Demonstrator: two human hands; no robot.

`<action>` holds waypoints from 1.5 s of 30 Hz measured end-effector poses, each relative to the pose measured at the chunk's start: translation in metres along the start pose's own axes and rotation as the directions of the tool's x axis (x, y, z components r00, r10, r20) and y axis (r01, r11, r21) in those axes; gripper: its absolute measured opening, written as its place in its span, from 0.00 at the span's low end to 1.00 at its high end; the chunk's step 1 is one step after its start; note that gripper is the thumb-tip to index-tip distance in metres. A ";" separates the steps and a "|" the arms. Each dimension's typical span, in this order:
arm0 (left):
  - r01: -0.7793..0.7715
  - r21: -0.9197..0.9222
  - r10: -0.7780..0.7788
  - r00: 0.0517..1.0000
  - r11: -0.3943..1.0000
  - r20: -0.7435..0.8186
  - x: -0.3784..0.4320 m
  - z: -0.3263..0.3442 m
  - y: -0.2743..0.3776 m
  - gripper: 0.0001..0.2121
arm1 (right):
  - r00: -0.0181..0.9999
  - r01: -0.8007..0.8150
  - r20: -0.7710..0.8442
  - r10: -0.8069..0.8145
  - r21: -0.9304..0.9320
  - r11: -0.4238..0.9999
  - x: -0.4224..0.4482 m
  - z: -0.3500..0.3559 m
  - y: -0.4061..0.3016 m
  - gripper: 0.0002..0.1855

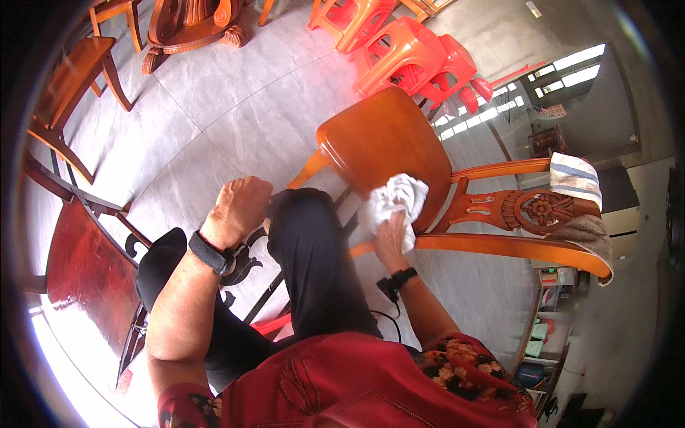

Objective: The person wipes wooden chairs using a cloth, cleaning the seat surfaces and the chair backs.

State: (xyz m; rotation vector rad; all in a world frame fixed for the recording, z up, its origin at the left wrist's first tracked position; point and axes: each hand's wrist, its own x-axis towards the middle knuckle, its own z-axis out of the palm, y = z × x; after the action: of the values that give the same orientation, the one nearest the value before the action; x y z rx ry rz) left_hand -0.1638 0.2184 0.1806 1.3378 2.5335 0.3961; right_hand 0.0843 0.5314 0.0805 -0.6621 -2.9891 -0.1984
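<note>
A white cloth (400, 199) is bunched under my right hand (392, 235), against the rear edge of the seat of a wooden chair (382, 139). The chair's carved backrest (535, 210) extends to the right. A striped cloth (575, 175) and a brown cloth (586, 234) hang over its top end. My left hand (243, 206) is curled beside my left knee, near the middle of the view; its fingers face away, so I cannot tell whether it holds anything. Each wrist wears a black band.
Several red plastic stools (401, 53) stand beyond the chair. A carved wooden furniture base (195, 32) and a wooden bench (75, 80) are at the upper left. A dark red wooden chair or table panel (88, 267) is at my left. Shelves with items (540, 331) stand at the right.
</note>
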 end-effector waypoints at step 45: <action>-0.147 -0.035 0.147 0.989 0.988 0.002 0.023 0.006 0.007 0.16 | 0.911 -0.410 0.138 0.388 0.214 0.887 0.179 0.003 0.033 0.28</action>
State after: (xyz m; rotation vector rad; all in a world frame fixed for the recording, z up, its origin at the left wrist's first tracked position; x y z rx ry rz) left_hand -0.1690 0.2416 0.1757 1.5157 2.4198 0.4632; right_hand -0.0639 0.6362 0.0987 -1.2573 -2.8042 0.2209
